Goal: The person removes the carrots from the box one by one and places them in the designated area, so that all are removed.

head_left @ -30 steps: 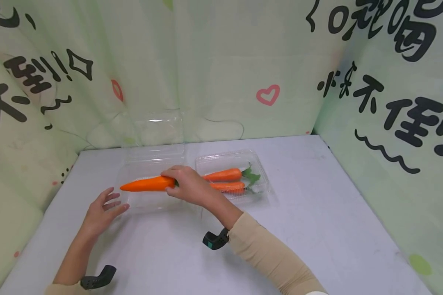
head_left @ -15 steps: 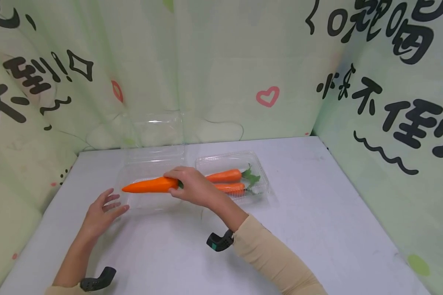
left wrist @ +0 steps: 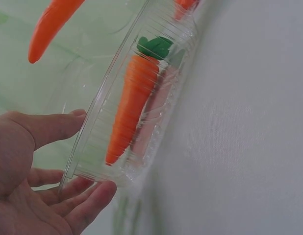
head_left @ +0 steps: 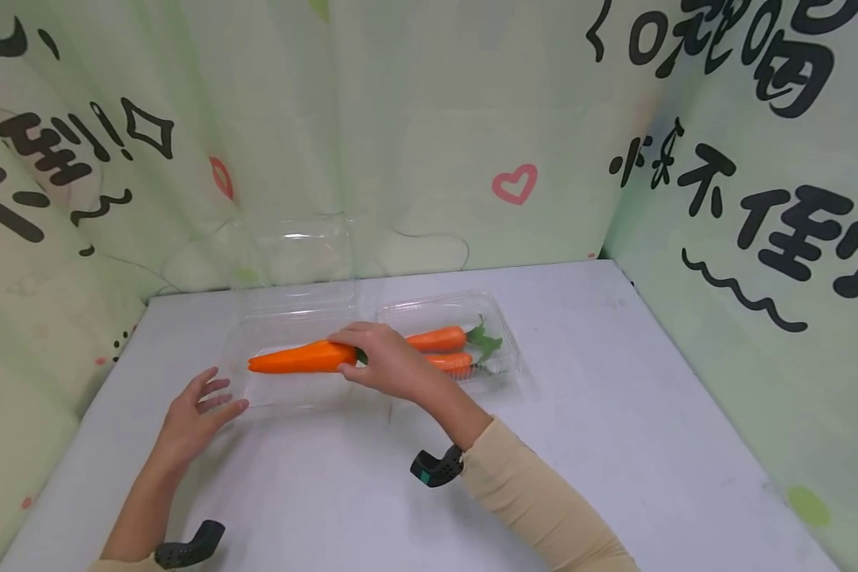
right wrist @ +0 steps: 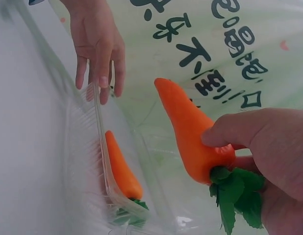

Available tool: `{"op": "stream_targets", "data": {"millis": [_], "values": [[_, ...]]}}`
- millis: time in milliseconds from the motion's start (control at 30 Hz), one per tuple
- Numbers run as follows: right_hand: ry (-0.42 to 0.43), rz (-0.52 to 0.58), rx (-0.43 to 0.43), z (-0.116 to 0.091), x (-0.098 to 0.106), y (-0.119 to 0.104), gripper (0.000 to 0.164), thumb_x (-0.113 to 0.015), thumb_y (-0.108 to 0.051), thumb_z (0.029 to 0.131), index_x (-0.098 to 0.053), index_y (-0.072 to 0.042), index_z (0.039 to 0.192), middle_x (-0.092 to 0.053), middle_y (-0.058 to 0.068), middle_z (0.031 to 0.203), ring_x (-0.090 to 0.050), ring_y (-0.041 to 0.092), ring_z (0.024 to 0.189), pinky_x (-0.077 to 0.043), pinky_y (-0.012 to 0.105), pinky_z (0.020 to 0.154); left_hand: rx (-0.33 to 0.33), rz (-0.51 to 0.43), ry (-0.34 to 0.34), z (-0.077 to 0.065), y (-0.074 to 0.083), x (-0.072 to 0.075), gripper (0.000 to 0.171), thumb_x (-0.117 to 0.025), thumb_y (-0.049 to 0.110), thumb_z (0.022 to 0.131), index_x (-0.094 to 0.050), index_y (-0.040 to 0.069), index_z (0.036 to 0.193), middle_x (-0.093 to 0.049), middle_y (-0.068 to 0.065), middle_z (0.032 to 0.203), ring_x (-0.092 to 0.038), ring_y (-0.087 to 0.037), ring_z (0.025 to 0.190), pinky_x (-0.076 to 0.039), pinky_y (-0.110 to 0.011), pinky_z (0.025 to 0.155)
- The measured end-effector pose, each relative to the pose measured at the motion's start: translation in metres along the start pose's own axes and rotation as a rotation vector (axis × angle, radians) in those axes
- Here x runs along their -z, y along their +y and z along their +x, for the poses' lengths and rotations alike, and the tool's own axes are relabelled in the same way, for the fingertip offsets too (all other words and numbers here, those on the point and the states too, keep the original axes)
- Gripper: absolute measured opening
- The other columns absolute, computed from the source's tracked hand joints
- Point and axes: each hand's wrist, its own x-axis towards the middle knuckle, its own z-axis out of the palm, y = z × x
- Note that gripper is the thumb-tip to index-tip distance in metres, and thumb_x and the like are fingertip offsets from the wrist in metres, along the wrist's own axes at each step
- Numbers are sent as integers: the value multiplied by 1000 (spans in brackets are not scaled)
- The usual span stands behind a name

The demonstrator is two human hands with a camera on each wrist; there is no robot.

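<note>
By the far edge of the surface [head_left: 615, 413], the right hand [head_left: 389, 364] pinches a carrot [head_left: 300, 357]; the relaxed left hand [head_left: 195, 417] touches a clamshell [left wrist: 95, 152], apparently steadying it.

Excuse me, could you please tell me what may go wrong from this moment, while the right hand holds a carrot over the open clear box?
First, the right hand grips the held carrot near its leafy end, so the free tip might swing and knock the lying carrot inside the clear box.
Second, the left hand is only at one end of this box, which looks light, so a bump could perhaps shift or tip it.
</note>
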Motion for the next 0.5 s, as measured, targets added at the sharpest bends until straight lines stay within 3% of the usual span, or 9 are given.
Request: {"op": "stream_targets", "data": {"millis": [200,500], "values": [[9,-9,3,-4,4,3,41,-64,-19,92,-59,-12,132,-62,2,129,-59,14,103,-56,23,89,-27,4,16,10,-14,-1,102,-66,54,85,-5,15,157,-34,-21,153,-38,-42,137,-43,-60,103],[9,-10,-10,-9,9,5,41,-64,-19,93,-59,-12,133,-62,2,131,-59,15,109,-55,23,91,19,-2,-34,-8,13,2,96,-63,44,91,-1,10,156,-29,-24,155,-33,-44,140,-37,-61,107]]}}
